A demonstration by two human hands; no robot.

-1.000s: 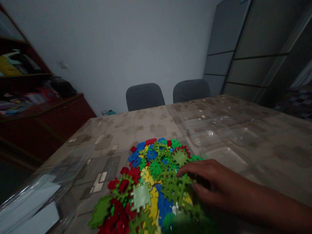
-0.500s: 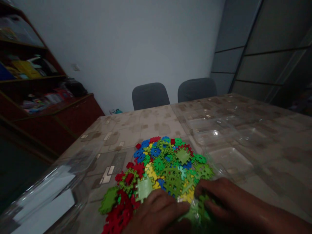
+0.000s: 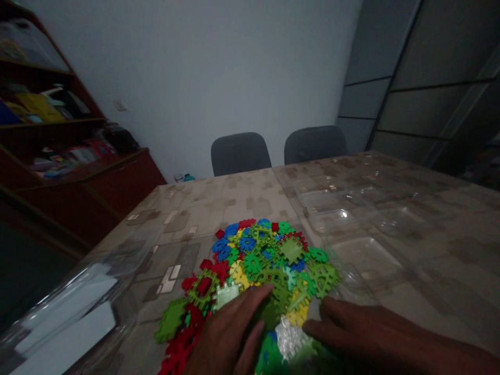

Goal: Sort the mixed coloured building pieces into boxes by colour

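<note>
A heap of plastic gear-shaped and square toothed building pieces (image 3: 252, 263) in red, blue, yellow and green lies in front of me. Over its near side reaches my left hand (image 3: 230, 333), index finger stretched out above olive-green pieces and thumb apart from it. My right hand (image 3: 351, 325) is at the heap's near right edge, thumb and forefinger apart, with no piece visible between them. Its thumb tip is beside a shiny, clear toothed piece (image 3: 289, 338); whether they touch I cannot tell. Green pieces below it are dim and blurred.
Clear plastic trays (image 3: 367, 255) rest on the patterned table (image 3: 242, 198) at right. A clear package with white cards (image 3: 74, 323) is at left. Two grey chairs (image 3: 240, 153) stand behind the table, and a wooden shelf unit (image 3: 117, 182) is at far left.
My left hand has shifted left with its index finger extending forward. My right hand has parted from the green piece it was at, and the shiny clear piece now shows between the hands.
</note>
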